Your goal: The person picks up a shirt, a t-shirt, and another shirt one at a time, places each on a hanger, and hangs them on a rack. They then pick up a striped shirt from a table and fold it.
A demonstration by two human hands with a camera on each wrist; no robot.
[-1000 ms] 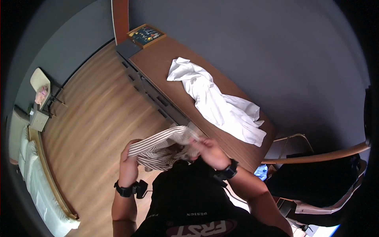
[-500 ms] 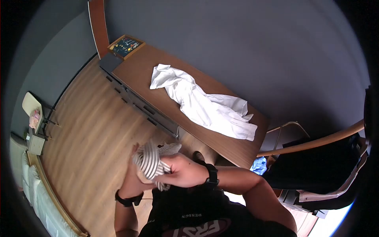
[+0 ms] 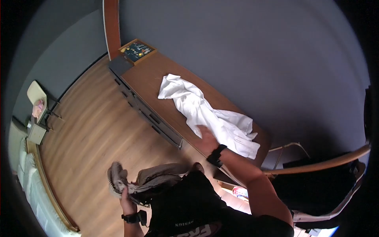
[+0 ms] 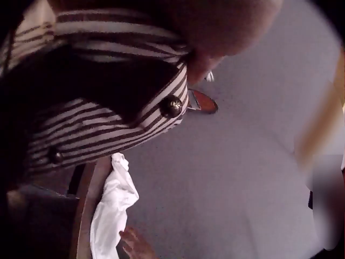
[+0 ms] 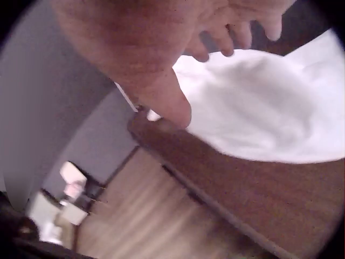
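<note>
A person's left hand [image 3: 127, 196] grips a bunched striped shirt [image 3: 158, 178] low at the body, while the right hand [image 3: 207, 136], fingers loosely spread, rests at the edge of a white shirt [image 3: 197, 108] lying crumpled on the desk [image 3: 150, 75].

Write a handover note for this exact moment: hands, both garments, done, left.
Left hand: grips the bunched striped garment, low at the person's left side, off the desk.
Right hand: open, fingers spread over the near end of the white garment; contact unclear.
The white garment lies crumpled along the desk.
Done: striped garment gathered in one hand.
Left: probably grip the white garment; it is not yet held.
</note>
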